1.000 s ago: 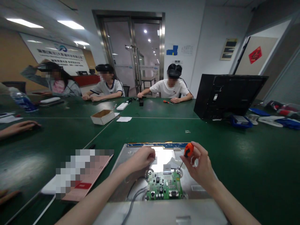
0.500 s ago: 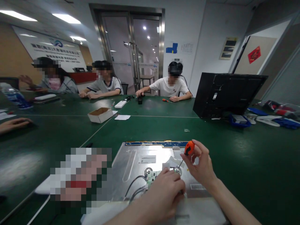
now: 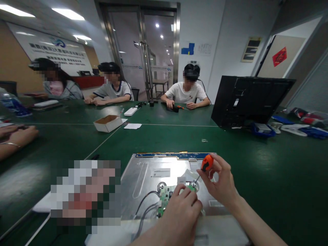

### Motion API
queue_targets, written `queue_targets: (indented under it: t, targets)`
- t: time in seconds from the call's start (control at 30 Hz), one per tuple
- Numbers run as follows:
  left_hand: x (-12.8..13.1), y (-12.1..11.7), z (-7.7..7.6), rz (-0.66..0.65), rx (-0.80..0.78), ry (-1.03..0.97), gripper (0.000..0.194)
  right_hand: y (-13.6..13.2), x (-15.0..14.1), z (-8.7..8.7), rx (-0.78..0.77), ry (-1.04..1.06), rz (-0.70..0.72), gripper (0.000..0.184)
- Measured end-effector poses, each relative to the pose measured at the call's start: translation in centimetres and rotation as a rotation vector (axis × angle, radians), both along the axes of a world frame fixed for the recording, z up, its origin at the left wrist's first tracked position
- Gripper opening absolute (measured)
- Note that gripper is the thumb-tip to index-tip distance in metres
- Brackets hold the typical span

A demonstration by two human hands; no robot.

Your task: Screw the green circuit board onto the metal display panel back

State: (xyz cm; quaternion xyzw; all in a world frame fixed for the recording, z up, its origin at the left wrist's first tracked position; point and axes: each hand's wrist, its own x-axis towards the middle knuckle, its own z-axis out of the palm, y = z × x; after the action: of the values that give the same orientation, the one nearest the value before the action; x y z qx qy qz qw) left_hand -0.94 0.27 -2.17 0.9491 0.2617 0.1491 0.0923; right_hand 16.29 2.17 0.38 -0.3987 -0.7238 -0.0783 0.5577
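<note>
A silver metal display panel (image 3: 143, 174) lies flat on the green table in front of me. A small green circuit board (image 3: 166, 196) is mounted near its front edge, with grey cables (image 3: 145, 205) running off it. My left hand (image 3: 180, 213) rests on the board, fingers curled down over it, covering most of it. My right hand (image 3: 220, 184) pinches an orange-handled screwdriver (image 3: 205, 165), its thin shaft angled down to a screw point at the board's upper right corner.
A black monitor shell (image 3: 248, 100) stands at the right, with blue and white items beyond it. A small open cardboard box (image 3: 107, 123) and white paper sit mid-table. Three people sit across the table; another person's hands (image 3: 15, 136) rest at the left. A blurred flat object lies at my left.
My left hand moved from the panel's upper middle down onto the circuit board and stays there. My right hand keeps the screwdriver in the same spot. The view shifted slightly.
</note>
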Motion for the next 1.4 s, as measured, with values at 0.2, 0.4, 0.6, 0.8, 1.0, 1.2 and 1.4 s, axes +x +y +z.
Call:
queue_targets:
  t: [0.2,0.4,0.6,0.8,1.0,1.2,1.4]
  targets:
    - [-0.1,0.1,-0.3,-0.007,-0.024,-0.026,0.008,-0.3,0.1,-0.4,-0.026,0.090,-0.008,0.060]
    - [-0.1,0.0,-0.2,-0.007,0.012,-0.020,0.007,-0.9,0.1,0.7,-0.033,0.018,-0.042,0.061]
    - [-0.1,0.1,-0.6,0.001,0.061,-0.065,0.003,-2.3,0.0,1.1,-0.010,-0.058,-0.032,0.056]
    - [-0.1,0.3,-0.5,0.016,-0.002,-0.062,0.004,-3.0,-0.1,-0.1,0.033,0.001,0.007,0.061]
    - [-0.3,0.4,-0.4,-0.007,-0.079,-0.092,0.010,-3.3,0.0,-0.9,0.090,-0.007,0.014,0.063]
    - [-0.2,0.3,-0.5,-0.004,-0.052,-0.112,0.014,-3.4,-0.1,-1.2,0.098,0.002,0.002,0.067]
    - [-0.4,0.2,0.1,-0.020,-0.080,-0.082,0.015,-3.4,-0.3,-1.2,0.115,0.019,0.018,0.069]
